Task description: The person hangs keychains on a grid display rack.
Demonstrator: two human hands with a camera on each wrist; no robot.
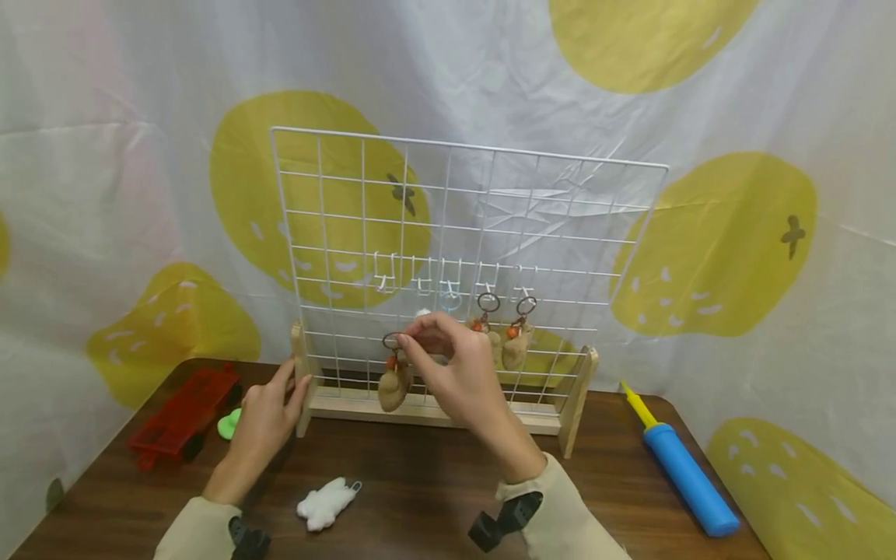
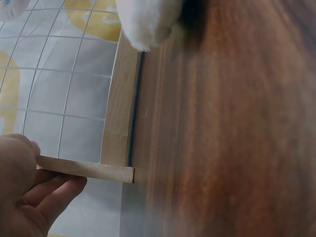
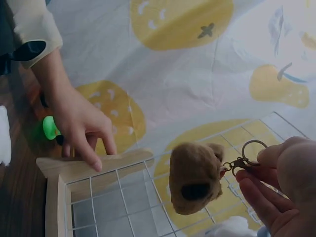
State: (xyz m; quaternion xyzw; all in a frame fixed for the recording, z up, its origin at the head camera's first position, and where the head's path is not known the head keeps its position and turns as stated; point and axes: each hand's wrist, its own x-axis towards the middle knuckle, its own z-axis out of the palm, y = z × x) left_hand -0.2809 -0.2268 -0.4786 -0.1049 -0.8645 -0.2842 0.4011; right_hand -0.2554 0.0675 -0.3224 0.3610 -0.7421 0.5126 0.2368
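My right hand (image 1: 458,369) pinches the metal ring of a brown plush keychain (image 1: 394,387), which dangles in front of the wire grid rack (image 1: 469,146). In the right wrist view the plush (image 3: 195,177) hangs off its clasp, apart from the fingers. With thumb and fingers on either side, my left hand (image 1: 262,416) grips the rack's left wooden upright (image 2: 94,169). Several white hooks (image 1: 383,281) sit across the grid. Two similar brown keychains (image 1: 514,350) hang at the right hooks. A light blue ring (image 1: 450,299) hangs on the middle one; my right hand hides what is below it.
A white plush keychain (image 1: 325,504) lies on the table (image 1: 413,498) in front of the rack. Left of the rack are a red plastic toy (image 1: 185,416) and a green object (image 1: 229,424). A blue hand pump (image 1: 689,478) with a yellow nozzle lies at the right edge.
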